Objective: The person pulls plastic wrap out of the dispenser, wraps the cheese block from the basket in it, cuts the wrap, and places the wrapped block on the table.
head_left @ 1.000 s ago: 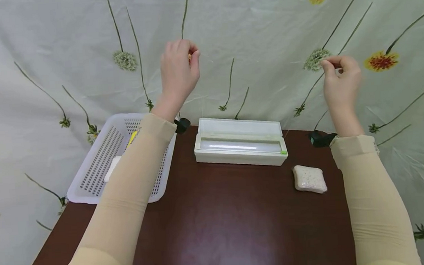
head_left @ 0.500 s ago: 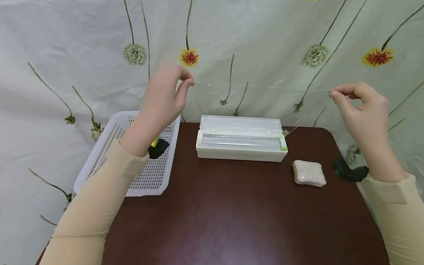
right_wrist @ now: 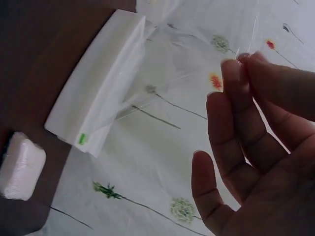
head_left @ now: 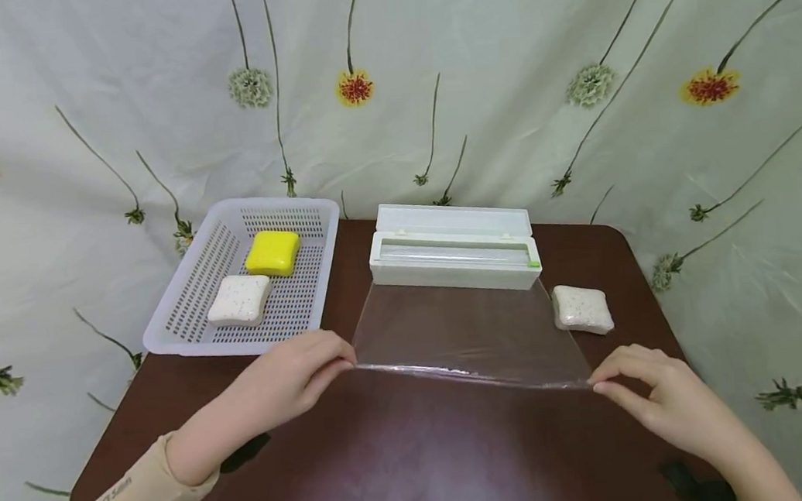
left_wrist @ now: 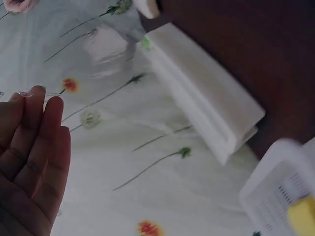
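A sheet of clear cling film (head_left: 469, 327) stretches from the white dispenser box (head_left: 454, 270) toward the front of the table. At its near left corner my left hand (head_left: 298, 374) pinches the gathered edge between thumb and fingers. My right hand (head_left: 662, 395) pinches the near right corner the same way, so the edge runs taut between both hands. The box's lid (head_left: 451, 217) stands up at the back, and a film roll (head_left: 453, 254) shows inside. Just right of the sheet lies a speckled white block (head_left: 582, 309), shiny as if wrapped, resembling a soap bar.
On the left stands a pale perforated plastic basket (head_left: 191, 347) holding a yellow soap-like block (head_left: 273, 252) and a speckled white block (head_left: 239, 300). All of it rests on a dark brown table (head_left: 457, 456). A flower-printed sheet (head_left: 501, 80) hangs behind.
Both hands have come down and toward the front from up high near the backdrop, drawing the cling film out over the table. The basket's contents, hidden earlier behind the left arm, now show.
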`<state>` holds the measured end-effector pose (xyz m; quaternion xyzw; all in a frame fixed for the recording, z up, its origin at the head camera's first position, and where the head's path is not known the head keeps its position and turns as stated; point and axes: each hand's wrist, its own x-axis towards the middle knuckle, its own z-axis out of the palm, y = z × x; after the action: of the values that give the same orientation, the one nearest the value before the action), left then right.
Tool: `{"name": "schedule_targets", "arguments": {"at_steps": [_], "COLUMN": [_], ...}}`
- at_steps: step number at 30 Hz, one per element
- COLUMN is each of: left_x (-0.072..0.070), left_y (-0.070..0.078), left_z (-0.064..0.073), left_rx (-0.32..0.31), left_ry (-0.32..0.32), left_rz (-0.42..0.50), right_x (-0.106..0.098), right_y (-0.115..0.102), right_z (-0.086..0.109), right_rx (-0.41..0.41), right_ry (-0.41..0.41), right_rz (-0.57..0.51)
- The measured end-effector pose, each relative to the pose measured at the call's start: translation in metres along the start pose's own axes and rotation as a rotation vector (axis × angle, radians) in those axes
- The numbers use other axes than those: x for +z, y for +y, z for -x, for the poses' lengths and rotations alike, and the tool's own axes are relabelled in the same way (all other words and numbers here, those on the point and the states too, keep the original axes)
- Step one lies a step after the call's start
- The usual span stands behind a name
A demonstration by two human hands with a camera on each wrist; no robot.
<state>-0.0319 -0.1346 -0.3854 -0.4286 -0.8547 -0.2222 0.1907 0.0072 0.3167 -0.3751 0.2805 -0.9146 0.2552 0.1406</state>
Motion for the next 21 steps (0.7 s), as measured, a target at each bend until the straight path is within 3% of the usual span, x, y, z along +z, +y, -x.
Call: {"name": "schedule_targets", "arguments": {"at_steps": [6, 14, 21], "left_x": [0.046, 0.093, 0.128], "left_y": [0.006, 0.002, -0.005], "left_z": [0.034, 0.064, 0.086], "left_rx": [-0.024, -0.013, -0.026], "left_ry": [-0.063, -0.107, -0.151], "left_rz": [0.051, -0.018, -0.009], "right_x": [0.040, 0.106, 0.141], "right_y": [0.018, 0.033, 0.039], "right_z": [0.031, 0.058, 0.072], "right_rx": [-0.012, -0.048, 0.095], "right_ry": [-0.083, -0.090, -0.123], "right_rz": [-0.070, -0.054, 0.055]}}
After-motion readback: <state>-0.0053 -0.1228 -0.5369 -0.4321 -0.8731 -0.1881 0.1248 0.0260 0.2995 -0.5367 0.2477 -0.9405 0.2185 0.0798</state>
